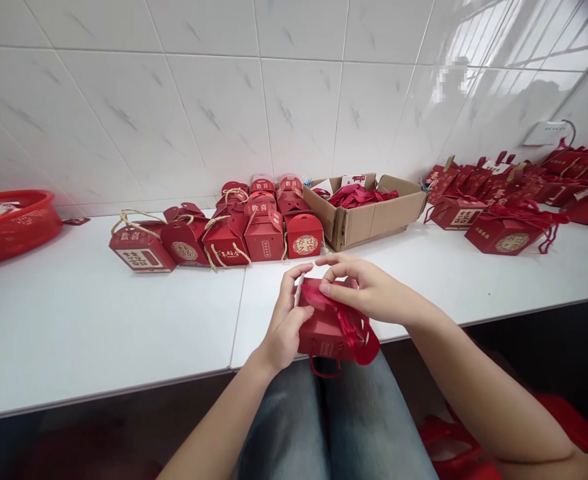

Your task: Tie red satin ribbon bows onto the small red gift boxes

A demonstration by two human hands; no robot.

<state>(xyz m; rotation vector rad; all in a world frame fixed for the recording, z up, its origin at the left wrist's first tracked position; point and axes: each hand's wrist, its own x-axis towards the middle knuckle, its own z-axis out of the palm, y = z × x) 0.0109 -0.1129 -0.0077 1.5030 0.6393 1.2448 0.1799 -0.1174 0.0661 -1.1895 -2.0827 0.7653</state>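
Above my lap, at the table's front edge, my left hand point(288, 327) grips a small red gift box point(319, 330) by its left side, thumb on top. A wide red ribbon point(349, 323) lies across the box and hangs in a loop off its right side. Over the top of the box, my right hand point(357, 285) pinches the ribbon between thumb and fingers. A thin red cord handle dangles from the near side. The far side of the box is hidden by my fingers.
Several red gift boxes with rope handles point(227, 240) stand along the wall. Behind my hands, a cardboard box point(379, 223) holds red ribbons. Ribboned boxes point(504, 233) crowd the right. A red plastic basket point(14, 230) sits far left on the white table point(184, 333).
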